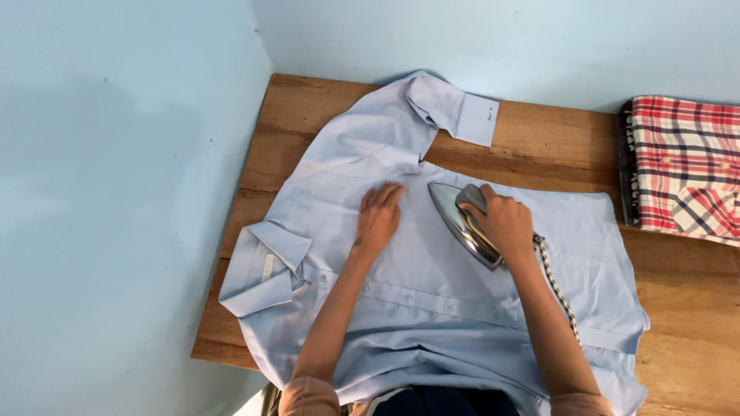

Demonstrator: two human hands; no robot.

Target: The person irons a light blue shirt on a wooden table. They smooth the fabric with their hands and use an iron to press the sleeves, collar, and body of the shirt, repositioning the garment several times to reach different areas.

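So there's a light blue shirt (432,285) spread flat over a wooden table (308,108) shoved into the corner of two pale blue walls. The left hand (378,217) lies open, fingers together, palm down on the cloth just left of the iron (462,223). The right hand (505,222) is wrapped around the iron's handle, soleplate on the fabric, tip pointing up-left toward the folded sleeve cuff (474,117). A braided cord (556,289) trails back along the right forearm. The collar (262,270) hangs right at the table's left edge, and the hem spills over the near edge. Bare wood shows beyond the shirt's right edge, near a folded red plaid cloth (682,168), probably another shirt.
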